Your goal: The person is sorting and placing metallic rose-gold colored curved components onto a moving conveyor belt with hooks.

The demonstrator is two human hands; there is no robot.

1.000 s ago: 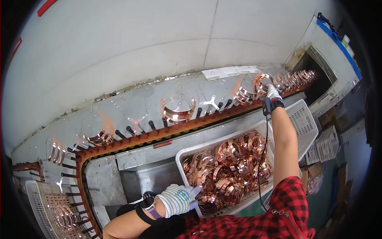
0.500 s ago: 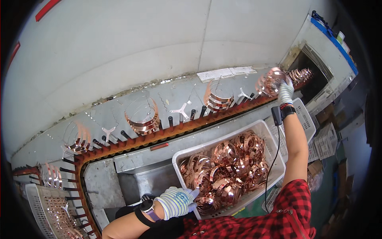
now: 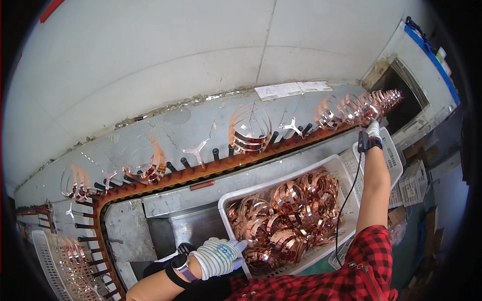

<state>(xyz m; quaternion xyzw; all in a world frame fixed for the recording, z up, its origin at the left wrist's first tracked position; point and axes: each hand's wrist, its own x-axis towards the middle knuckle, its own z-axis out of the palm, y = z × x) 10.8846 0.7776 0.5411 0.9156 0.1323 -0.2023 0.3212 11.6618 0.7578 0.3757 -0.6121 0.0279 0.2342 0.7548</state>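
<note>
My right hand [image 3: 373,129], in a striped glove, reaches far to the right. Its fingers are closed at the lower part of a shiny copper-coloured banded ring piece [image 3: 370,111], in a tight row leading into a dark opening. Fingertips are partly hidden by the piece. My left hand [image 3: 217,258], in a striped glove with pale fingertips, lies at the near left corner of a white plastic basket [image 3: 228,196]. Its fingers are stretched and apart, with nothing visible in them. Tangled copper-coloured ring pieces [image 3: 288,198] fill the basket.
An orange-brown conveyor track [image 3: 201,173] with black pegs curves around the metal bench. Spaced along it are ring pieces [image 3: 249,131] and white three-armed holders [image 3: 199,150]. Another perforated basket [image 3: 47,261] stands at the left. A black cable [image 3: 346,205] hangs from my right wrist.
My right hand has moved right, from one ring piece to another closer to the opening. The first piece now stands free of it. Pieces and holders along the track have shifted left.
</note>
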